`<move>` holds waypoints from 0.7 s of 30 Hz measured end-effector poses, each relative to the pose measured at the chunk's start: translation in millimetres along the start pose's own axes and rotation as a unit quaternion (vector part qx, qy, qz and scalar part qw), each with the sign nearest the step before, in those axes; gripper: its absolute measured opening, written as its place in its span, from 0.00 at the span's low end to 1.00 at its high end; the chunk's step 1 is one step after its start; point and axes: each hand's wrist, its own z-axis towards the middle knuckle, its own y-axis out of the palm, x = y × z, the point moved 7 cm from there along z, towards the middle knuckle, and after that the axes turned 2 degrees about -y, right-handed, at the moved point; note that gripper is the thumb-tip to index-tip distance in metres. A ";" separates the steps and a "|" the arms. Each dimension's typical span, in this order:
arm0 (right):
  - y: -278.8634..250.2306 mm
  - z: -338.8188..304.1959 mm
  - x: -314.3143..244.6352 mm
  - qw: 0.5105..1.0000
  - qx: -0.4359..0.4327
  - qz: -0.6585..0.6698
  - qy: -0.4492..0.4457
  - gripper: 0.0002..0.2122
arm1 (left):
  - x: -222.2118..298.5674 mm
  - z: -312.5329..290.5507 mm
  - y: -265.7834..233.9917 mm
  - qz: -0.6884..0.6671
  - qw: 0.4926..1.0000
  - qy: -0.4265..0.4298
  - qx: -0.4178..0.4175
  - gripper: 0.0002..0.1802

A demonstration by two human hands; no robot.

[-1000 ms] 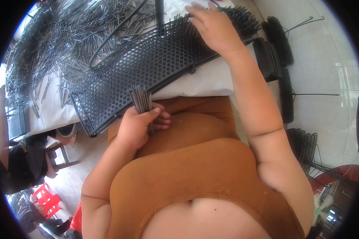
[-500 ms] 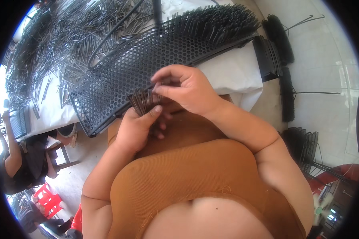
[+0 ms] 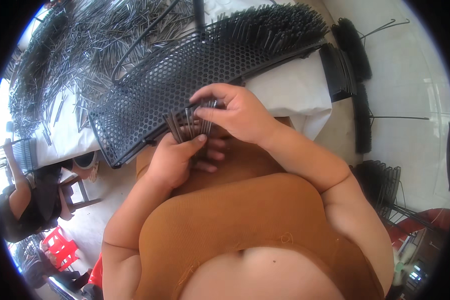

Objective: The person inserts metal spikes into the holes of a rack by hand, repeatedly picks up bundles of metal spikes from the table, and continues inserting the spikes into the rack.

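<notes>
A small bundle of thin dark metal pins (image 3: 187,126) is gripped upright in the closed left hand (image 3: 177,160), and its far tips are pinched by the right hand's (image 3: 237,112) fingertips, from the right and nearer the perforated black panel (image 3: 150,100). One bundle and one panel are seen; the pins, fanned slightly, cannot be counted.
</notes>
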 end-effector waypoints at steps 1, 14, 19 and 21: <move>1.0 -0.6 -2.0 1.000 -0.013 -0.012 0.012 0.13 | 1.2 -0.7 2.7 0.013 1.000 0.004 -0.007 0.14; -134.4 -27.6 -58.4 0.893 0.337 -0.085 -0.285 0.08 | 8.1 1.8 -26.3 -0.001 0.995 0.048 0.090 0.10; -154.7 -36.1 -52.4 0.852 0.389 -0.158 -0.313 0.08 | 9.0 4.3 -23.9 -0.047 0.992 0.061 0.096 0.10; -156.3 -34.2 -46.6 0.848 0.398 -0.194 -0.292 0.08 | 9.3 3.9 -22.9 -0.044 0.992 0.061 0.097 0.10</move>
